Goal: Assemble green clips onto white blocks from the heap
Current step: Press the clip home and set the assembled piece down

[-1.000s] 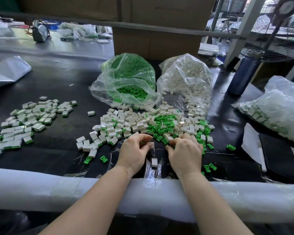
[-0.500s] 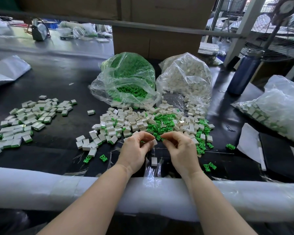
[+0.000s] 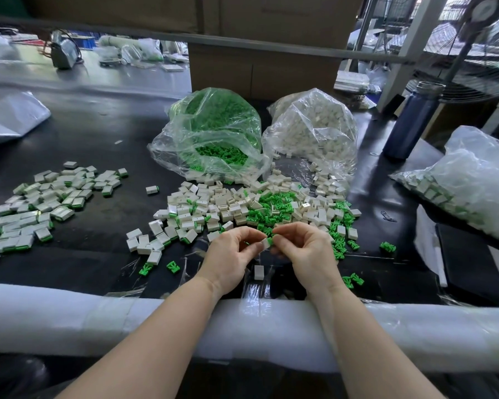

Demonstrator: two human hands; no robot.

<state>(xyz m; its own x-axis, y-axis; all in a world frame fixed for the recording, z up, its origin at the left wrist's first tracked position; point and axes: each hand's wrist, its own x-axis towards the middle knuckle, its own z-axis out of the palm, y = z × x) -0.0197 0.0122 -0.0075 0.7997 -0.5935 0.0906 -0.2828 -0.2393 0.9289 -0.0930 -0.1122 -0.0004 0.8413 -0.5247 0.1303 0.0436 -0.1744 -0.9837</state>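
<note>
Two bare forearms cross a white foam-wrapped rail at the near edge of the black counter, and from my remote seat I see both hands raised just above the surface. My left hand has its fingers curled, thumb and forefinger pinching a small white block. My right hand is curled too, its fingertips pinching a green clip that touches the block's end; I cannot tell how far the clip is seated. Below the hands, one loose white block lies on the counter, with stray green clips to the right and two more near on the left.

Just beyond the hands spreads the heap of white blocks mixed with green clips, the clips thickest at its middle and right. Well apart, on the left, lies a separate spread of assembled blocks, white with a green edge showing.

Behind the heap, two clear plastic bags lie open toward it: the bag of green clips on the left and the bag of white blocks beside it, blocks spilling out. At the right edge sits another filled plastic bag, and farther back a dark blue bottle stands upright. A cardboard box stands behind the bags.
</note>
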